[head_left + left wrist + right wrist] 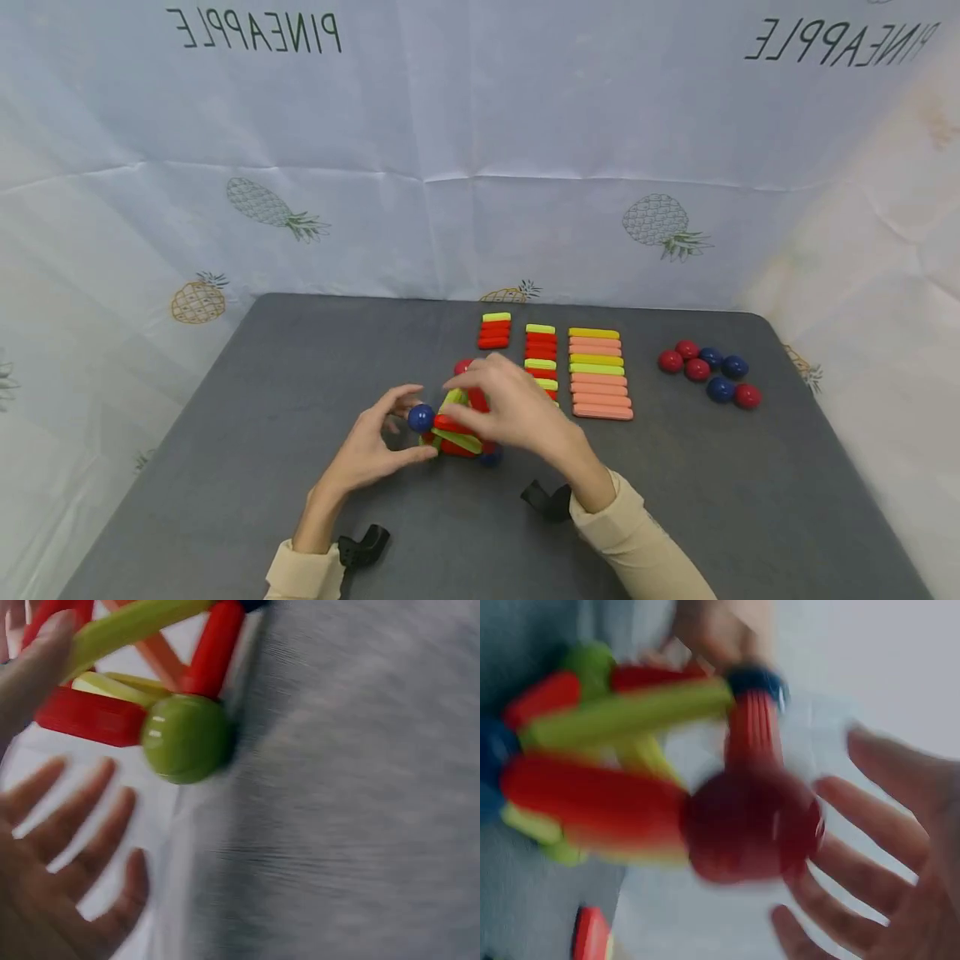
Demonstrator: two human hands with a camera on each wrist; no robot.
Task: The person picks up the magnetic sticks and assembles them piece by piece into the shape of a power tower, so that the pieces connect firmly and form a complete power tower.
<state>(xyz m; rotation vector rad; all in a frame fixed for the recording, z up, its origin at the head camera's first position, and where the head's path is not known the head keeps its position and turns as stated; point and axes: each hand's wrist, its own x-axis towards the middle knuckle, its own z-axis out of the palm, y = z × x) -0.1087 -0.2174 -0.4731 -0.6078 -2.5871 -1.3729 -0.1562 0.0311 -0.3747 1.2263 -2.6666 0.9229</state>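
A construction of magnetic rods and balls stands on the grey table between both hands. Its parts include a blue ball (421, 418), a red ball (750, 825), a green ball (185, 739), red rods (90, 716) and yellow-green rods (630, 716). On its left side is my left hand (367, 446), fingers spread; the thumb lies against a yellow-green rod in the left wrist view. My right hand (517, 404) arches over the right side with fingers apart, close by the red ball. Blur hides whether its fingertips touch anything.
Rows of red and yellow-green rods (540, 346) lie behind the construction, beside a column of pink and yellow rods (600, 387). Several loose red and blue balls (697, 369) sit farther right. A pineapple-print cloth (450, 233) hangs along the table's back edge.
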